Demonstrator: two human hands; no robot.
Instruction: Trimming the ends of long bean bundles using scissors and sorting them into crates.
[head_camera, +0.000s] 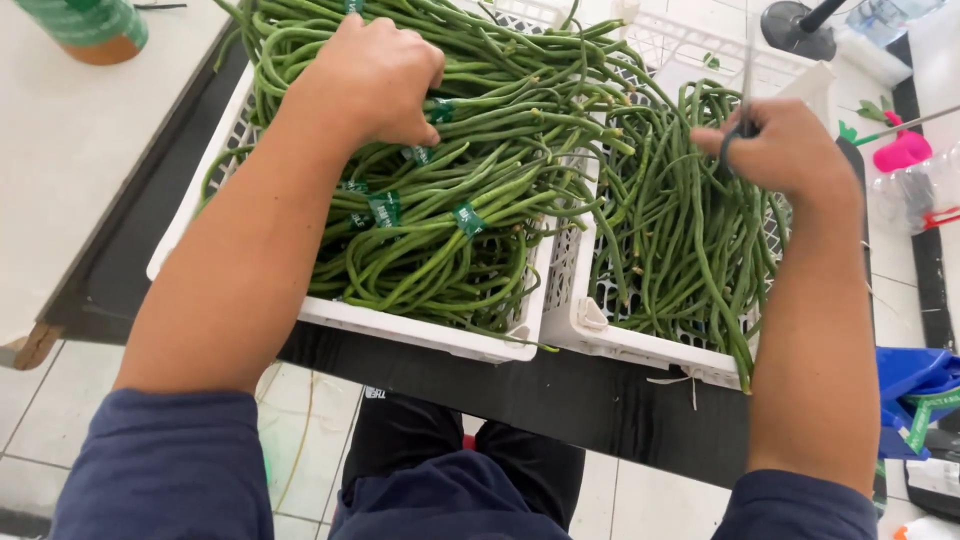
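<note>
On a dark tabletop, seen from above, two white slatted plastic crates sit touching side by side. Piled high in the left crate are bundled long green beans, with small dark green tape bands wrapped around several bundles near the middle of the heap. Resting on top of this pile, toward its far side, the left hand has its fingers curled down into the beans, gripping a bunch. Loose long beans without bands lie lengthwise in the right crate, some trailing over its near rim. Above them, the right hand is closed around the dark handles of scissors, whose thin blades point away from the viewer. At the upper left stands a cylinder container with a green label and brown base on a pale surface. At the right edge lie a pink object and a blue object.
</note>
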